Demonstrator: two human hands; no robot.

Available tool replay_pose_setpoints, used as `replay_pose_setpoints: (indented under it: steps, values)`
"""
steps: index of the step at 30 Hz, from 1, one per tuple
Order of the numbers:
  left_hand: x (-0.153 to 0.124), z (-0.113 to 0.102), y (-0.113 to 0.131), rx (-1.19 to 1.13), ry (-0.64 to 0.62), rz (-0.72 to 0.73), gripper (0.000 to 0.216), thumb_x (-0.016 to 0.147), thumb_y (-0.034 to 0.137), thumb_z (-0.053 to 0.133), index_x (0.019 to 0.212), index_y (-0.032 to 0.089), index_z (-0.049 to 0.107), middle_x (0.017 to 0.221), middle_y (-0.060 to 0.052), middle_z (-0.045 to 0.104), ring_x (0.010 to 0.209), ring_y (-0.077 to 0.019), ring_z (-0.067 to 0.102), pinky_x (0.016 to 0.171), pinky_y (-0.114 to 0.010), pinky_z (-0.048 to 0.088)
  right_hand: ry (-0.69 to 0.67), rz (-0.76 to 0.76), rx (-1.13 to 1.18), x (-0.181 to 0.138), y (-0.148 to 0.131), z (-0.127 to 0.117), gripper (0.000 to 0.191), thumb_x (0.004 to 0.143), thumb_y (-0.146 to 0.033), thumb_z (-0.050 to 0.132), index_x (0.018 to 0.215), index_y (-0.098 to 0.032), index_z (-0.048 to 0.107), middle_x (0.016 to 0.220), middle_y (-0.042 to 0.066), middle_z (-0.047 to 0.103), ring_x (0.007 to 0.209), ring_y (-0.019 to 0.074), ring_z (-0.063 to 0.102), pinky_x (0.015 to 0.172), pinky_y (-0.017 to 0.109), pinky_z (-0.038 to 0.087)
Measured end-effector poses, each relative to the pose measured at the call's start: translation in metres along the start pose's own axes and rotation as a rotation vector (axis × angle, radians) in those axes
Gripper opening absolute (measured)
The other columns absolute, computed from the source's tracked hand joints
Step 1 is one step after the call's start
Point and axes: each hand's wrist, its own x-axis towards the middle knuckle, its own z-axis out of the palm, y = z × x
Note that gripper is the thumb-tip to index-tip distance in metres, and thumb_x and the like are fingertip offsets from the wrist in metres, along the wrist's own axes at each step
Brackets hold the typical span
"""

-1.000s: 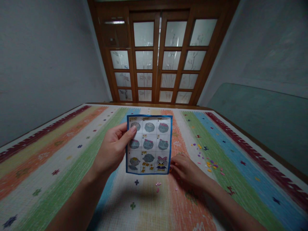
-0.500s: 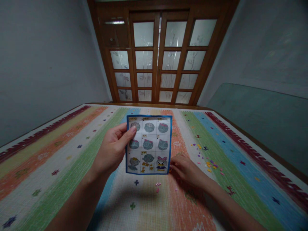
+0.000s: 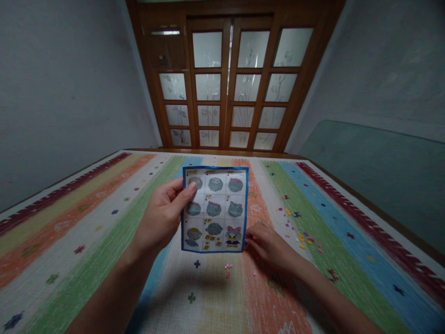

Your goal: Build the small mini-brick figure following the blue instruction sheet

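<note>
My left hand (image 3: 163, 213) is closed on the left edge of an instruction sheet (image 3: 215, 211), its thumb lying over the front. The sheet stands upright, has a blue border, and shows a grid of pictures of grey block-built shapes and a small figure with a pink bow. Beside the sheet's lower right edge is my right hand (image 3: 266, 241), fingers pinched together. The fingertips are partly behind the sheet, with a speck of orange near them; what they grip cannot be made out. Below the sheet lie a few small pink pieces (image 3: 227, 274).
Several small yellow, purple and pink pieces (image 3: 306, 239) are scattered right of my right hand. A striped, patterned tablecloth (image 3: 104, 250) covers the table. Beyond its far edge stand wooden doors (image 3: 227, 83) with glass panes, and a pale green panel (image 3: 375, 176) leans at the right wall.
</note>
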Motion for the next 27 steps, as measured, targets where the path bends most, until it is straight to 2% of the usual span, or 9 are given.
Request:
replay_pose_setpoints:
  steps: [27]
  values:
    - [0.0002, 0.0009, 0.0022, 0.042, 0.02, -0.018, 0.023, 0.076, 0.034, 0.065, 0.088, 0.014, 0.068, 0.07, -0.003, 0.07, 0.06, -0.0172, 0.065, 0.055, -0.025, 0.051, -0.01, 0.015, -0.007, 0.0005, -0.0024, -0.0016, 0.018, 0.091, -0.022, 0.048, 0.09, -0.018, 0.066, 0.087, 0.008, 0.069, 0.083, 0.02, 0.059, 0.082, 0.036, 0.041]
